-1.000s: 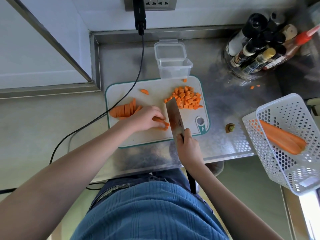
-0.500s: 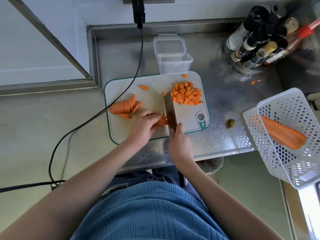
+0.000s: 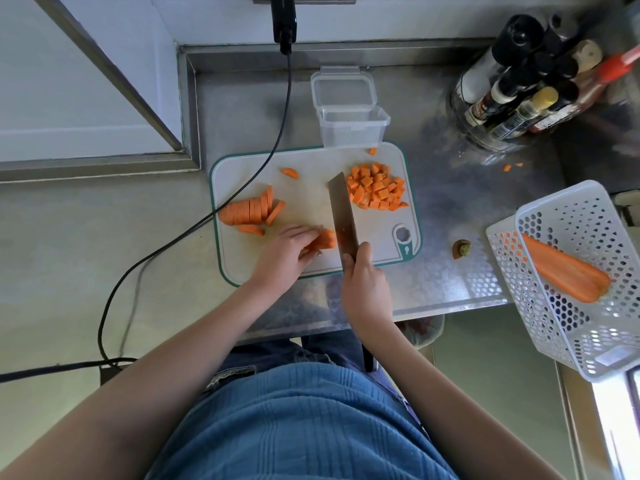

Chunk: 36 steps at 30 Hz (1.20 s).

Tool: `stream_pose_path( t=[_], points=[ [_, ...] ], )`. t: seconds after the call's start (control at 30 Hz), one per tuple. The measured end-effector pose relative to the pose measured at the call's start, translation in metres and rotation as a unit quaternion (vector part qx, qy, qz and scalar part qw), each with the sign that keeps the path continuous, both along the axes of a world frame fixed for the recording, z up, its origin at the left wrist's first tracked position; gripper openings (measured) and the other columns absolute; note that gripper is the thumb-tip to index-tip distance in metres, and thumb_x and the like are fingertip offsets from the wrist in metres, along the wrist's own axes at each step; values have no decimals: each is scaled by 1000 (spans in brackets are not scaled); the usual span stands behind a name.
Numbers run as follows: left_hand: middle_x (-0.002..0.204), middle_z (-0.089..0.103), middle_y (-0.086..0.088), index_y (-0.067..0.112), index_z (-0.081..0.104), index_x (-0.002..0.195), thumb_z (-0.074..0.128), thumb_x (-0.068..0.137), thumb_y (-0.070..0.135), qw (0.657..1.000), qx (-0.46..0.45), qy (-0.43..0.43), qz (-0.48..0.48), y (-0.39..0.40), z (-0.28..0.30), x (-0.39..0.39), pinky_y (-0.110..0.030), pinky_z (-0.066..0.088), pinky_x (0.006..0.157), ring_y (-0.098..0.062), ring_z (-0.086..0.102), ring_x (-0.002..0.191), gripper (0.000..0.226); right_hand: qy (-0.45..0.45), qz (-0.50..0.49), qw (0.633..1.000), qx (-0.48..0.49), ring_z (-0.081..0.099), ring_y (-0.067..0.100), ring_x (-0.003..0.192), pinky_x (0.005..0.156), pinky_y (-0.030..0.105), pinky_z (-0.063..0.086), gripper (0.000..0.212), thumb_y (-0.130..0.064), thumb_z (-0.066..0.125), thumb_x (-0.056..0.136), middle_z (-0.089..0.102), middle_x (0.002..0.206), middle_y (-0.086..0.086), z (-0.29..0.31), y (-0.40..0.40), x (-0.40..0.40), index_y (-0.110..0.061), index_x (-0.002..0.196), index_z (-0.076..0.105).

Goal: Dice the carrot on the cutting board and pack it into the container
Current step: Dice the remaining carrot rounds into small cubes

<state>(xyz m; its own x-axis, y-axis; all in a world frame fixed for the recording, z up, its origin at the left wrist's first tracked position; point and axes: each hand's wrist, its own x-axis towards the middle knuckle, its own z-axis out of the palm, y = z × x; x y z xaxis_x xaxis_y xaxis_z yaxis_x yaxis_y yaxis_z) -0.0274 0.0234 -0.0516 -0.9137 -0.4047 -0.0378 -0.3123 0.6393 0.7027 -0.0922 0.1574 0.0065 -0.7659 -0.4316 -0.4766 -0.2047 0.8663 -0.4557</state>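
A white cutting board (image 3: 311, 199) with a teal rim lies on the steel counter. My left hand (image 3: 285, 252) holds a small stack of carrot strips (image 3: 325, 240) down on the board's front part. My right hand (image 3: 363, 284) grips the handle of a cleaver (image 3: 341, 211), whose blade stands just right of the strips. A pile of diced carrot (image 3: 375, 187) sits at the board's back right. A row of carrot slices (image 3: 251, 211) leans at the board's left. The clear plastic container (image 3: 349, 123) stands open behind the board, its lid hinged back.
A black cable (image 3: 249, 183) crosses the board's left corner from a wall plug. Several bottles in a round holder (image 3: 512, 98) stand at the back right. A white perforated basket (image 3: 581, 278) holds a carrot half (image 3: 564, 271) at the right. A carrot stub (image 3: 462, 249) lies on the counter.
The cleaver has shifted a little left along the strips while my left hand drew back with its fingertips. The diced pile and sliced row stay put; the head camera has shifted slightly.
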Motion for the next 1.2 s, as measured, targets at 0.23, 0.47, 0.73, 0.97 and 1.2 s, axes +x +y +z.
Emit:
stream_pose_path(
  t=[0.23, 0.47, 0.73, 0.97, 1.2],
  points=[
    [107, 68, -1, 13, 66, 115, 71, 80, 16, 999, 28, 3, 33, 2, -4, -2, -31, 48, 92, -18, 57, 106, 35, 10, 27, 1000, 12, 46, 27, 57, 43, 31, 28, 11, -20, 28, 103, 44, 64, 2, -3, -6, 5, -17, 93, 25],
    [95, 69, 0, 14, 71, 103, 73, 78, 12, 998, 42, 6, 51, 3, -1, -5, -35, 50, 82, -19, 60, 95, 26, 17, 61, 995, 74, 47, 27, 62, 53, 35, 37, 13, -2, 31, 97, 46, 70, 4, -1, -12, 4, -12, 105, 30],
    [91, 71, -7, 9, 72, 100, 77, 72, 6, 997, 25, 18, 70, 5, 4, -5, -34, 52, 78, -25, 63, 86, 29, -2, 61, 996, 63, 58, 32, 69, 54, 36, 42, 13, -5, 33, 97, 60, 79, 13, -9, -21, -1, -16, 100, 28],
    [110, 68, -7, 8, 61, 123, 80, 70, 15, 996, 36, 6, 79, 7, -3, 2, -25, 41, 93, -23, 57, 106, 57, 1, -11, 1000, -23, 55, 32, 62, 49, 35, 40, 14, -26, 30, 102, 58, 75, 13, 6, -2, -11, -16, 93, 29],
    [107, 67, -5, 8, 66, 114, 74, 77, 7, 992, 82, 25, 96, 3, -2, 6, -27, 45, 97, -18, 60, 104, 38, -3, 18, 999, -27, 53, 33, 61, 48, 33, 37, 14, -28, 28, 103, 58, 73, 12, 8, -10, 1, -19, 93, 27]
  ],
)
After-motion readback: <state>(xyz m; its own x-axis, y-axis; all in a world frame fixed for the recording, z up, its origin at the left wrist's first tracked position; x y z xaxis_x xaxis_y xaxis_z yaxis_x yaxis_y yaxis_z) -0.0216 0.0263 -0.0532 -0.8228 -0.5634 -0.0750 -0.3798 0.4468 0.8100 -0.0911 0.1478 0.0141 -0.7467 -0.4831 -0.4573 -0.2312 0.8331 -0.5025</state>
